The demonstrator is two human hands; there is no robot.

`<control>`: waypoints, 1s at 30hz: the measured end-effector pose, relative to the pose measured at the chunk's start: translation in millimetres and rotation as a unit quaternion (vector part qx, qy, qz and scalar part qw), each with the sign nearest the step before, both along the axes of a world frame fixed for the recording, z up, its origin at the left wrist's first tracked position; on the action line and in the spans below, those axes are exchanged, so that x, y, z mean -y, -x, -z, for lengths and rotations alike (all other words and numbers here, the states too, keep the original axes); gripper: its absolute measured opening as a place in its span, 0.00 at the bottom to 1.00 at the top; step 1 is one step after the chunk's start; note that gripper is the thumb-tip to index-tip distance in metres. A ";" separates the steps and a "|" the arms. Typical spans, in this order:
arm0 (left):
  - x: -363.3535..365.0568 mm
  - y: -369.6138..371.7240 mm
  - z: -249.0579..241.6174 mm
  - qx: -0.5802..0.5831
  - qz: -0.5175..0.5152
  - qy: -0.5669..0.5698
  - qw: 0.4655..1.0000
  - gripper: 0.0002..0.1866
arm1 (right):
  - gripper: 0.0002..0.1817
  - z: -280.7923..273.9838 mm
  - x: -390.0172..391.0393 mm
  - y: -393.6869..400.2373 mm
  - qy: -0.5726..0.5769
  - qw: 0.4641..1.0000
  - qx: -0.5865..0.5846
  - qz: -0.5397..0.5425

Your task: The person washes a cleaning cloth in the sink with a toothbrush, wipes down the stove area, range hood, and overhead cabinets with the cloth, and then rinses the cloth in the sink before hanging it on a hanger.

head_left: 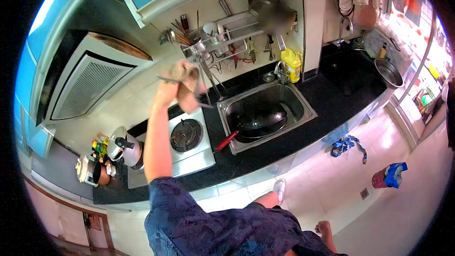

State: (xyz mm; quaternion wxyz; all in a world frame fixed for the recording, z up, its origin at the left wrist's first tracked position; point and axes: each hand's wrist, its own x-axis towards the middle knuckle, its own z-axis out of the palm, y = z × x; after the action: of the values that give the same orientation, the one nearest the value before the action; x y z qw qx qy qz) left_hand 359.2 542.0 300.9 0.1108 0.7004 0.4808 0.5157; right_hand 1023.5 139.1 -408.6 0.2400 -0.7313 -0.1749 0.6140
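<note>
My left hand (182, 83) is raised above the stove, smeared by motion. Its fingers are closed on a blurred object with thin dark prongs sticking out at both sides. Below it lies the round burner (185, 135) of the steel stove (204, 156). My right hand (324, 228) hangs low beside my body, and its fingers are too small and dark to read. In the sink (305, 109) sits a dark wok (263, 119), its red handle (226, 141) reaching over the near left rim.
A pressure cooker (124, 147) and brown pot (101, 173) stand left. Utensils hang from the wall rack (237, 31). A yellow bottle (291, 64) is behind the sink, a metal pan (388, 73) at the counter's right. Blue cloth (347, 146) and a bin (380, 179) are on the floor.
</note>
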 end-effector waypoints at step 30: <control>-65.1 -260.6 387.7 0.244 0.198 0.478 0.820 0.19 | 0.17 -227.5 -318.5 -36.3 0.052 0.987 0.075 -0.135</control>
State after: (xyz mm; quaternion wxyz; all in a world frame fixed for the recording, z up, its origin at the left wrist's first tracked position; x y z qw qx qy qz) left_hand 619.8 607.1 -86.7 0.6450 0.4909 0.4755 0.3419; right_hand 1059.8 457.6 -181.0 0.1024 -0.7564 -0.2571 0.5927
